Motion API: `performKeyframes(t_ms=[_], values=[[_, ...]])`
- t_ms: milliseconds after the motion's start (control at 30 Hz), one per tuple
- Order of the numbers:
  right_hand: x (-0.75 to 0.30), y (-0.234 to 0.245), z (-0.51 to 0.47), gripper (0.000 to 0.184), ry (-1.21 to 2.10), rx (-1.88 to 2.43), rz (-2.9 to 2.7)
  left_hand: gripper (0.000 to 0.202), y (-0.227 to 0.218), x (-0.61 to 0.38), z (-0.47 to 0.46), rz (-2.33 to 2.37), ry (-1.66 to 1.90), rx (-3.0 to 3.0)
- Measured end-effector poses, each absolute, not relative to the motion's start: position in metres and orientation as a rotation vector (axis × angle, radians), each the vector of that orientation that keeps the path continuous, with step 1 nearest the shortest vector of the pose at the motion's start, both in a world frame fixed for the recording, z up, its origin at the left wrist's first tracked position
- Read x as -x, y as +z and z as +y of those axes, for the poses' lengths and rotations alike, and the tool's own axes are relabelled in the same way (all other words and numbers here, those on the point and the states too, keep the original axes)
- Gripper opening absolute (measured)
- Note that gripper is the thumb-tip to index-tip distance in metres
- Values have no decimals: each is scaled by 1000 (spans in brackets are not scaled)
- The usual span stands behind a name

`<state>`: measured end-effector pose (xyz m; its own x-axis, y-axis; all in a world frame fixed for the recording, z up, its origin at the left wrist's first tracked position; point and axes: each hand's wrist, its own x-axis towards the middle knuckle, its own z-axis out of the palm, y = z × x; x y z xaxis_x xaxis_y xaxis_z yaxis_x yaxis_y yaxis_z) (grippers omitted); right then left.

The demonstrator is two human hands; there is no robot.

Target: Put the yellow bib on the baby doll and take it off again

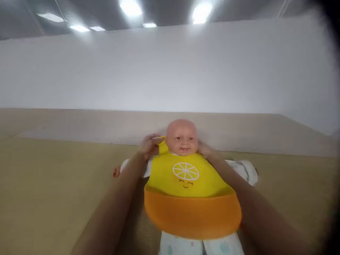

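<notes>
At the neck of the doll (182, 136), the left hand (149, 145) is curled shut around a strap of the bib (186, 184). The right hand (205, 148) rests against the other side of the neck, too blurred and hidden to tell whether it pinches anything. The bib, yellow with an orange pocket, lies over the doll's chest, and the doll lies on its back on the tan table (53, 184) before a white wall (170, 71).
</notes>
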<state>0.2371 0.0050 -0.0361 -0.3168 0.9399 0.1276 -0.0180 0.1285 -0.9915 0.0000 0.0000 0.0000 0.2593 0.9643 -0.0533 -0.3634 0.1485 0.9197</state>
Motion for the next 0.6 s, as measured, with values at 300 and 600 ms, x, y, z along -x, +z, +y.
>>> performKeyframes(t_ms=[300, 600], values=[[-231, -31, 0, 33, 1313, 955, -1480, 24, -1, -2, 1, 671, 1111, -878], [-232, -33, -3, 30, 1264, 995, -1486, 31, -4, -1, 5, 667, 1149, -794]])
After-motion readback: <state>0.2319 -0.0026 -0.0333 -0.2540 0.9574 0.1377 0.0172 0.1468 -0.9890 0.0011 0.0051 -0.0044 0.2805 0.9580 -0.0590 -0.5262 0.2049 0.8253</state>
